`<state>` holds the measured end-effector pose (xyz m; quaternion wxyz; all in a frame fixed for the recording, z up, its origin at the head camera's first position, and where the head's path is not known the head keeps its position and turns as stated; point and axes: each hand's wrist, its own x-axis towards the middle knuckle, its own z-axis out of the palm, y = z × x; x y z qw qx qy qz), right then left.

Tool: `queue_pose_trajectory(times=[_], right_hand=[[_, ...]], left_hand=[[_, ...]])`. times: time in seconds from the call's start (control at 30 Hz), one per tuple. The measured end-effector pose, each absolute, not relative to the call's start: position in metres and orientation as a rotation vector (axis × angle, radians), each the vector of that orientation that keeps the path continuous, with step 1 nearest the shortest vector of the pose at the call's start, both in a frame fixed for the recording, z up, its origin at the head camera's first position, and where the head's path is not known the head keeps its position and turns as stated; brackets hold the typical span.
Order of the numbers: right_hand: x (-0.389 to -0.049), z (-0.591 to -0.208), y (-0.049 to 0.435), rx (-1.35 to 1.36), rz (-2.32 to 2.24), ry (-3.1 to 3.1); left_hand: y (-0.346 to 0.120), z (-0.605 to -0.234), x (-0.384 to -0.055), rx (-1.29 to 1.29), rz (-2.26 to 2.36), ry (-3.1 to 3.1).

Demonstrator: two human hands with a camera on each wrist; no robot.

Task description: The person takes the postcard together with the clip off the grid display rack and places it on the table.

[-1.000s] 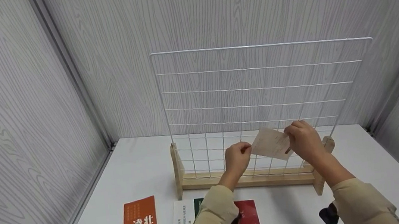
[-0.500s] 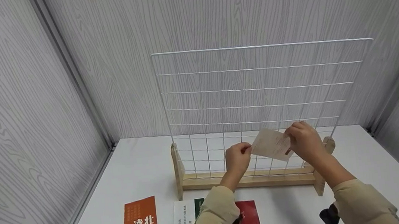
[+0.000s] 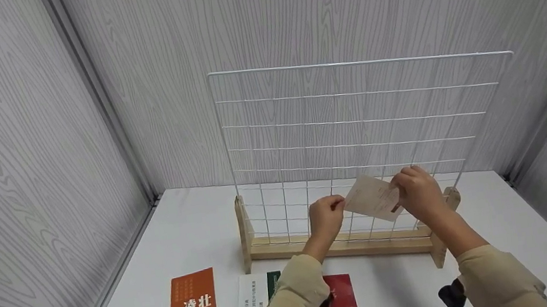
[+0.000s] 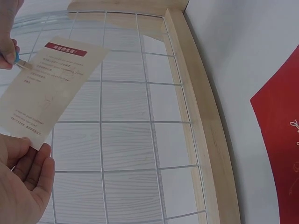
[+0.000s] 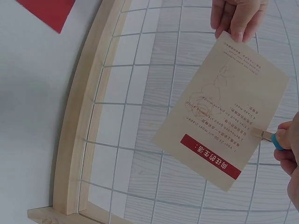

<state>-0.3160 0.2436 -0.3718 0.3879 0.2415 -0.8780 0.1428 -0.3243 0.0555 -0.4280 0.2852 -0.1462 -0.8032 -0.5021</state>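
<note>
A cream card (image 5: 219, 100) with a red title band and a line-drawn flower is held tilted in front of a white wire grid (image 3: 358, 63). My left hand (image 3: 325, 217) pinches one corner of it between thumb and fingers. At the card's opposite side, my right hand (image 3: 418, 193) grips a small clip (image 5: 268, 136) with a blue end, best seen in the right wrist view. The clip's metal tip lies over the card's edge. Behind the card, the grid's bars show on both sides.
A wooden stand (image 3: 367, 250) holds the grid upright on the white table (image 3: 194, 229). Before it lie an orange card (image 3: 191, 304), a white card (image 3: 247, 306), a dark green card (image 3: 273, 281) and a red card (image 3: 340, 295). My left sleeve partly covers some of these.
</note>
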Motion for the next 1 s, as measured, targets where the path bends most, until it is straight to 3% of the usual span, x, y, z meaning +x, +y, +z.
queue_pose_trajectory(times=[1.0], right_hand=[[-0.3099,-0.362,0.2468,0.697,0.324,-2.218]], left_hand=[[0.0584,-0.4373,-0.3232,-0.426,-1.287,-2.099]])
